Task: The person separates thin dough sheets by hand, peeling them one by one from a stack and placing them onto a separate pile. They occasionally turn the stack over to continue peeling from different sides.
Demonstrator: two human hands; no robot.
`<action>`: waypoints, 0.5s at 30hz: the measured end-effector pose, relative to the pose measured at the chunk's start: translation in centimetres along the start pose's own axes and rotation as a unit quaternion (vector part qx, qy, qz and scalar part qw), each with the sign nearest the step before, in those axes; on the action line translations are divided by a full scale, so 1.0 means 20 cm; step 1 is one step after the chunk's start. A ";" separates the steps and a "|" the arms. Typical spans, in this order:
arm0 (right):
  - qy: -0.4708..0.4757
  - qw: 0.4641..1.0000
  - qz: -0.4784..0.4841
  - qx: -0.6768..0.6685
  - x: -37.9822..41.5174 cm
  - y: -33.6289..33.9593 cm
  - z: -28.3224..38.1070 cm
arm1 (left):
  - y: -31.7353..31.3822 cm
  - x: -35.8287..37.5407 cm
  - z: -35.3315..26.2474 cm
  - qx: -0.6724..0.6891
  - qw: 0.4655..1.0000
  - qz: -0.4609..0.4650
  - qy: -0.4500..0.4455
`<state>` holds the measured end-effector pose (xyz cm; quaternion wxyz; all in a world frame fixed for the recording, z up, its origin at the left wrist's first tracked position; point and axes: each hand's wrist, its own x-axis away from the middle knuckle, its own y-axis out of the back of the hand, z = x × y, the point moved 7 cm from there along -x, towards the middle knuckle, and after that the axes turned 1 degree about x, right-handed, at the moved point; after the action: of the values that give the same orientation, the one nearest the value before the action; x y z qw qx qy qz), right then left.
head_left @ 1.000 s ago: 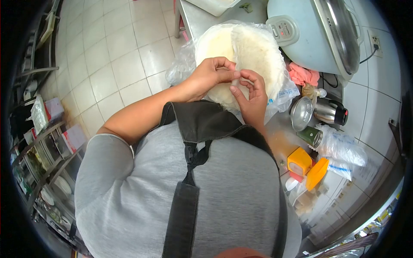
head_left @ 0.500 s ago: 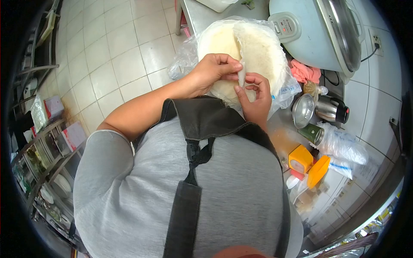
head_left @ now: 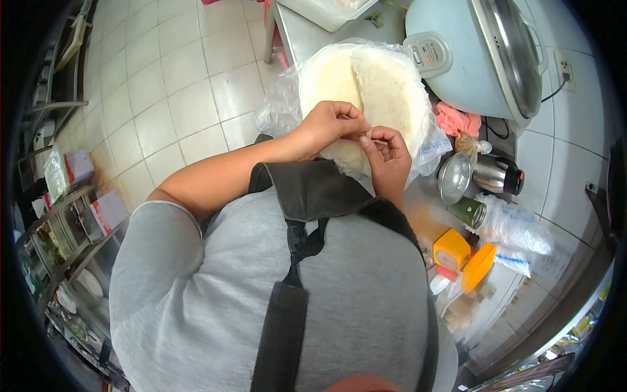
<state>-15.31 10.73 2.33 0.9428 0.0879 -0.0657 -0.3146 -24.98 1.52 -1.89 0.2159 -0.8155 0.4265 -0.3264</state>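
Note:
A stack of thin, round, pale wrappers (head_left: 392, 91) lies in an opened clear plastic bag (head_left: 277, 101) on the metal table. The top sheet has a ragged edge running down the middle of the stack. Over the stack's near side, my left hand (head_left: 333, 129) pinches thumb and fingers together at a thin whitish wrapper edge. Just right of it my right hand (head_left: 390, 155) is closed in a pinch at the same spot, its fingertips almost touching the left ones. Most of the piece between them is hidden by the fingers.
A large pale-blue rice cooker (head_left: 457, 55) stands right of the stack, with a pink cloth (head_left: 457, 121) beside it. Nearer are a metal bowl (head_left: 455, 178), a steel jug (head_left: 493, 175), a green can (head_left: 467, 212) and a yellow container (head_left: 452, 249). A white tub (head_left: 333, 19) sits behind.
The view has shifted a little, with the stack lower in the picture. My fingertips have drawn closer together, and the pale strip visible between them earlier is now mostly covered.

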 end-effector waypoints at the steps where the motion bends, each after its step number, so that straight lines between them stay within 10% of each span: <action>1: 0.002 1.000 0.001 -0.001 0.00 0.00 0.00 | 0.01 0.00 0.01 0.006 1.000 -0.001 0.002; 15: -0.041 0.999 -0.026 -0.024 -0.08 0.02 0.05 | 0.03 -0.01 -0.02 0.073 0.997 0.023 -0.011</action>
<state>-16.52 11.85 3.19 0.9325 0.0543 -0.0945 -0.3442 -25.64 1.31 -2.00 0.2865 -0.7911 0.4178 -0.3427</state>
